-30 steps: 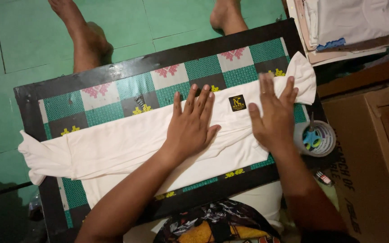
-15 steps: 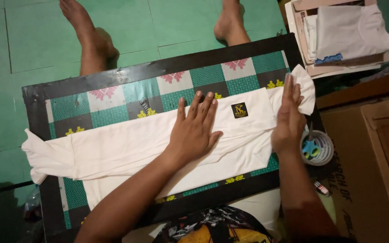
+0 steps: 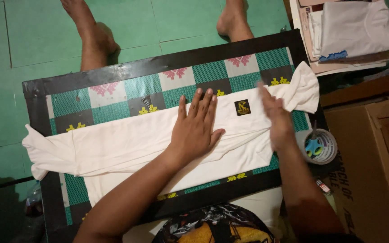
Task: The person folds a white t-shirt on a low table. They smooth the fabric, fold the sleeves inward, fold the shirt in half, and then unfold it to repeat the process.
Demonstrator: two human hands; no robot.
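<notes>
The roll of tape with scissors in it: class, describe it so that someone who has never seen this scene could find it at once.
Start at the checkered board with the black border where the white shirt lies. Go to its right edge, beside the right hand and next to the cardboard box. There sits the roll of tape, the only round thing, with blue-handled scissors standing in its hole.

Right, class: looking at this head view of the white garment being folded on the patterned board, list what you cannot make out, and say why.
- Right hand: motion-blurred, so its finger positions are unclear.
- White garment: the part beneath the left hand and forearm is hidden, and its near edge drops behind the patterned board.
- Scissors: only the blue handles show inside the tape roll; the blades are hidden.
- Cardboard box: cut off by the right edge.
</notes>
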